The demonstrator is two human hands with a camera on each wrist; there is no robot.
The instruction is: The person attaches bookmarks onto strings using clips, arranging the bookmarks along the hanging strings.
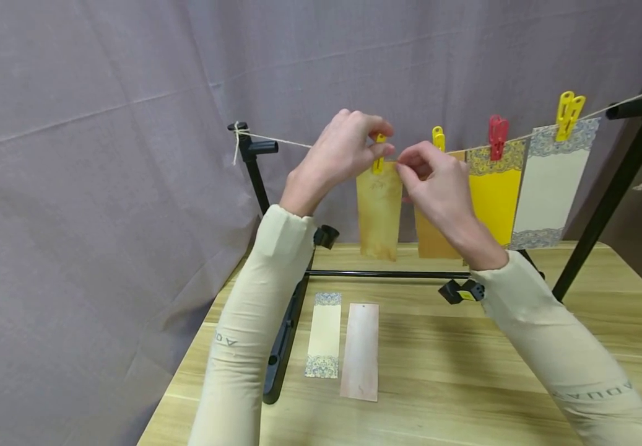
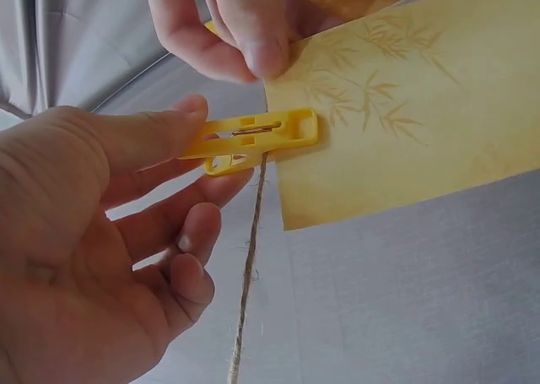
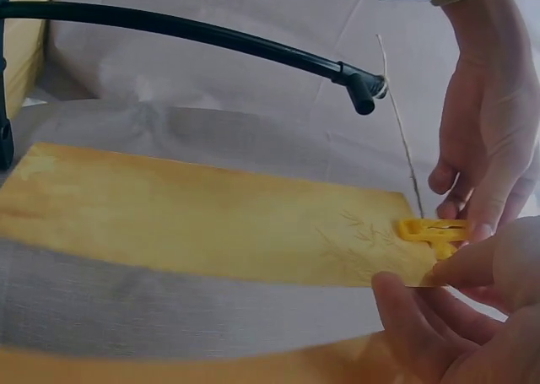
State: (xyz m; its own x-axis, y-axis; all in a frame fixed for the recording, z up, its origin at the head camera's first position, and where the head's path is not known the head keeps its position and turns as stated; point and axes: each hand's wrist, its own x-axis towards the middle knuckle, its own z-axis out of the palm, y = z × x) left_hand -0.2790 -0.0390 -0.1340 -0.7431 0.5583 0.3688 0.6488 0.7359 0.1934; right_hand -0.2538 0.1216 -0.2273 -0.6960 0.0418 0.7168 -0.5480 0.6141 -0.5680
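Slippage is what I'd watch for: the yellowish card (image 1: 379, 214), hanging just right of the frame's centre, has its top edge in a yellow clip (image 1: 379, 162) at the string (image 1: 287, 142), and a shallow or skewed bite might let it drop or tilt once released. A tug at the corner could crease it, too. The left hand (image 1: 342, 147), raised from the lower left, pinches the clip's handles; the right hand (image 1: 438, 186), up from the lower right, pinches the card's upper right corner.
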